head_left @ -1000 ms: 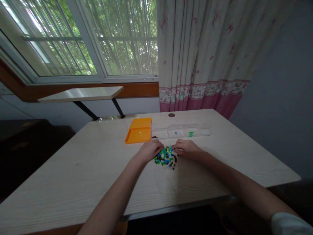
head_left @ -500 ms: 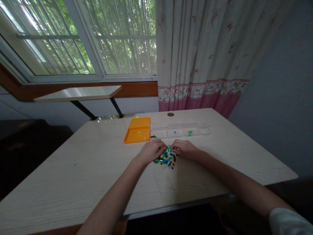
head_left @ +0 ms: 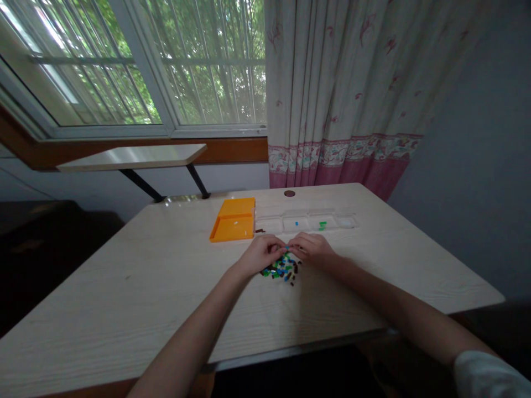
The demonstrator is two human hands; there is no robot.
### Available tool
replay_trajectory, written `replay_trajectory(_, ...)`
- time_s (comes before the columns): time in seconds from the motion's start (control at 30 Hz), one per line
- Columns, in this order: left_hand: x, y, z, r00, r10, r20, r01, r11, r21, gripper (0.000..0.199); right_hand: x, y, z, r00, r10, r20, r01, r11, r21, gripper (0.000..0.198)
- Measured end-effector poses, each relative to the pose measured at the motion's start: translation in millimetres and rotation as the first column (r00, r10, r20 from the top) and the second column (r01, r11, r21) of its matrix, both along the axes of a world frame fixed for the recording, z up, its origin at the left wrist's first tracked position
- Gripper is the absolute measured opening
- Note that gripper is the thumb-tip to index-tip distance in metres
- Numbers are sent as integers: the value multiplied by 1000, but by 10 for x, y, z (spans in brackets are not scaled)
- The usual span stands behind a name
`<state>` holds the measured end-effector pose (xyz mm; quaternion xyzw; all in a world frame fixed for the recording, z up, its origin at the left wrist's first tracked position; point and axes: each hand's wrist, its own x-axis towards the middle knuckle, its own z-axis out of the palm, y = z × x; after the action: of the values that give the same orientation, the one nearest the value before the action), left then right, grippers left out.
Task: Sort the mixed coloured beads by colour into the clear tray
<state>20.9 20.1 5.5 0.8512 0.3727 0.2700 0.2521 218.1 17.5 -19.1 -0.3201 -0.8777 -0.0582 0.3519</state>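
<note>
A loose pile of small plastic bricks [head_left: 282,270] in blue, green, brown and cream lies on the table. At the pile's left and far side, my left hand [head_left: 264,255] is closed, thumb and fingers pinched together. Facing it from the right, my right hand [head_left: 312,249] is also pinched, its fingertips almost meeting the left ones. A speck of blue shows between the fingertips. Whether it is held or lies in the pile behind is too small to tell. Both hands cover part of the pile's far side.
Beyond the hands is a clear compartment tray [head_left: 274,225] with a few brown, blue and green pieces in it. An open orange case [head_left: 232,209] with small white pieces adjoins it. A raised shelf [head_left: 136,157] stands at the back left, and a curtain [head_left: 332,99] hangs behind.
My right hand has moved slightly left, and my left hand's fingertips slightly right, so the gap between them has narrowed. The pile, tray and case look unmoved.
</note>
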Motion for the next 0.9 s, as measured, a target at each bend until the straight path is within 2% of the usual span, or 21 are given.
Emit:
replay_trajectory(0.2, -4, -15, 28, 998, 40, -38, -38, 998, 48, 21, 22, 29, -41, 999, 9, -39, -12, 997, -79, 18)
replay_trajectory(0.47, -19, -25, 50, 996, 30, -82, -21, 995, 102, 23, 39, 18, -30, 998, -8, -60, 4, 997, -71, 16)
replay_trajectory(0.57, -104, 23, 85, 987, 60, -152, -41, 992, 123, 25, 121, 30, 45, 998, -27, -61, 25, 999, -40, 18)
replay_trajectory(0.73, -298, 131, 170, 922, 100, -374, -47, 988, 148, 23, 272, 99, 298, 995, -95, -28, 96, 995, 17, 19)
replay_trajectory(0.9, -430, 144, 105, 914, 127, -386, -77, 987, 143, 22, 304, 204, 436, 978, -177, -109, 183, 981, 56, 21)
